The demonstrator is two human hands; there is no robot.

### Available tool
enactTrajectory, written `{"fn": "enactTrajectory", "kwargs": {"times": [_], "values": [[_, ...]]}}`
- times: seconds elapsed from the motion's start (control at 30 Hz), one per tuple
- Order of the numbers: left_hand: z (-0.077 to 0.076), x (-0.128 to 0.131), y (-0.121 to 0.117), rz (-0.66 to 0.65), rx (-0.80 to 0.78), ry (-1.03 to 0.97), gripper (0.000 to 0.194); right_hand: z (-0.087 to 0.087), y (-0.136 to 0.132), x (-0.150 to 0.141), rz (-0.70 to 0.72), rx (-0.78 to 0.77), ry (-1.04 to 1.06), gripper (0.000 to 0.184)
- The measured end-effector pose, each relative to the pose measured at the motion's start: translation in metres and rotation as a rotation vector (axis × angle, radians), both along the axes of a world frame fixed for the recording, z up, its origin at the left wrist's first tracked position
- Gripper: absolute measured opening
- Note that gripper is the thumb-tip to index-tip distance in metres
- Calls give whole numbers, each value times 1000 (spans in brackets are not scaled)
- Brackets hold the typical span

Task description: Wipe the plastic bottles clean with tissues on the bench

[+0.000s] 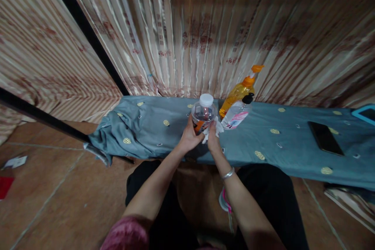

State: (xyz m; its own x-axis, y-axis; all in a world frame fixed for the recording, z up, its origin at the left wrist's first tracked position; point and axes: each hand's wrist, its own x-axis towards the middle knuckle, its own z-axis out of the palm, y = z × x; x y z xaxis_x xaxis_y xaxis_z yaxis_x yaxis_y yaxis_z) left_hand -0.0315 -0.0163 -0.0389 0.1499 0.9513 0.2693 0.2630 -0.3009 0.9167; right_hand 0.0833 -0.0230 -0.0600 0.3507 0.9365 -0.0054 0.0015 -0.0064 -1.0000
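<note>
A clear plastic bottle [203, 114] with a white cap and an orange label stands on the blue-grey cloth [152, 129] near its front edge. My left hand [190, 137] is wrapped round the bottle's left side. My right hand [213, 139] is closed on a white tissue [216, 128] and presses it against the bottle's right side. A silver bangle sits on my right wrist.
Behind the bottle stand an orange pump bottle [238, 92] and a smaller clear bottle with a black cap [236, 115]. A black phone [325, 138] lies to the right, a teal-edged object [365, 114] at the far right. Striped curtains hang behind. The floor is brown tile.
</note>
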Motion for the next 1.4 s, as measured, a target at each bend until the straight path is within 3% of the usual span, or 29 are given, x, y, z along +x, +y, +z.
{"fn": "enactTrajectory", "kwargs": {"times": [0.2,0.33,0.47,0.6,0.73,0.83,0.97,1.1,1.23,1.4], "values": [[-10,-4,5,9,-7,-47,82,-27,3,5,53,-76,25,98],[-17,-6,9,32,32,-39,82,-27,-2,3,75,-92,35,100],[-22,-7,13,109,105,40,78,-2,-9,-2,76,-3,21,103],[-26,-8,14,167,143,94,77,32,-13,-8,62,196,-61,100],[-27,-5,10,135,191,64,70,60,-15,-10,39,408,-267,77],[-25,-3,6,128,181,52,66,65,-12,-11,1,528,-402,62],[-21,-1,4,36,129,-33,78,54,-6,-11,-20,568,-348,62],[-20,-3,6,-42,33,-87,92,34,0,-7,37,434,-188,75],[-19,-7,9,-4,-28,-76,85,14,5,-2,65,252,-185,86],[-15,-8,10,41,-52,-50,80,-3,7,1,67,193,-126,85]]}}
